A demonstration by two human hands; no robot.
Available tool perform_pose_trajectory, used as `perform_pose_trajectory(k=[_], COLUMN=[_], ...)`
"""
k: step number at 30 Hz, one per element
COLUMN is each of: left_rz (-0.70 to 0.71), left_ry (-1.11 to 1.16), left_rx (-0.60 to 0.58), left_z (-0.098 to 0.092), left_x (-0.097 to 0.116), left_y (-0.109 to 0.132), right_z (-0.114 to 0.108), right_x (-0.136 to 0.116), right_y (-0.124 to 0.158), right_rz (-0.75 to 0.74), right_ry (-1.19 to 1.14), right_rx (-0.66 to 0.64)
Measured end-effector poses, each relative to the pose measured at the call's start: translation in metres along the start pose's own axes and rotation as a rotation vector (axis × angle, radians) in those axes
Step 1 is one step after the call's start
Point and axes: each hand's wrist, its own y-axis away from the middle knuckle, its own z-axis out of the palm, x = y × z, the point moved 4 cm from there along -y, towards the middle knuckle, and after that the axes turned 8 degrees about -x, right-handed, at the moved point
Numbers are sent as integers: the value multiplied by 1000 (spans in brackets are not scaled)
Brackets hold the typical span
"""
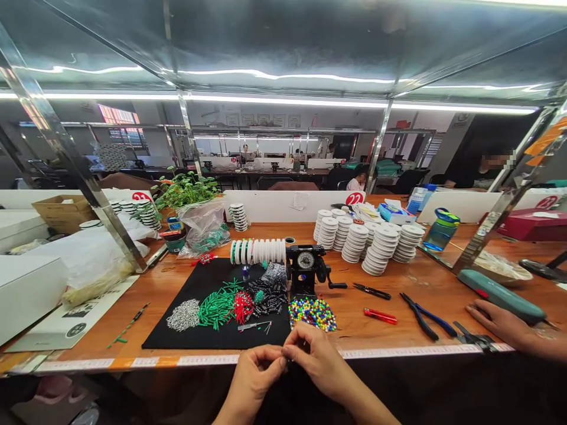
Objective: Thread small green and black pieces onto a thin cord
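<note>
My left hand (256, 378) and my right hand (316, 360) meet at the table's front edge, fingertips pinched together. Whatever small, dark thing is between them is too hidden to name. Just beyond lies a black mat (166, 330) bearing silver pieces (183, 314), green tubes (217, 308), red pieces (243, 306) and black pieces (268, 298). A small screwdriver (248, 326) rests near the mat's front edge. Multicoloured beads (313, 313) are heaped right of it. Behind stands a black hand-cranked winder (305, 271) with a row of white spools (261, 251) on its left side.
Stacks of white spools (354, 242) stand behind the winder. Pliers (423, 316), a red-handled tool (380, 316) and black tweezers (372, 291) lie to the right. Another person's hand (505, 324) rests near calipers (476, 338) and a teal case (500, 295). Metal posts (491, 221) frame the bench.
</note>
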Motion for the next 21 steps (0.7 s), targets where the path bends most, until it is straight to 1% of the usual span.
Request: perform_pose_trajectory(k=[3, 5, 6, 8, 11, 13, 17, 19, 21], left_rz=[-17, -22, -23, -23, -25, -25, -13, 17, 51], left_ry=[-3, 2, 5, 7, 5, -3, -14, -24, -41], left_rx=[22, 30, 32, 26, 5, -12, -54, -79, -76], left_z=[-1, -1, -1, -1, -1, 0, 0, 0, -1], left_x=[0, 1, 1, 3, 6, 7, 7, 6, 5], left_y=[0, 0, 0, 1, 2, 2, 0, -1, -2], right_z=[-9, -14, -15, -14, -11, -10, -13, -15, -16], right_x=[0, -3, -4, -3, 3, 8, 15, 16, 15], right_y=[-5, -6, -5, -3, 0, -1, -10, -15, -17], right_rz=[-36, -55, -55, -21, 53, 75, 65, 56, 48], right_ry=[38, 81, 97, 88, -6, -50, -27, -8, 10], right_rx=[88, 111, 89, -1, -142, -211, -310, -345, -370])
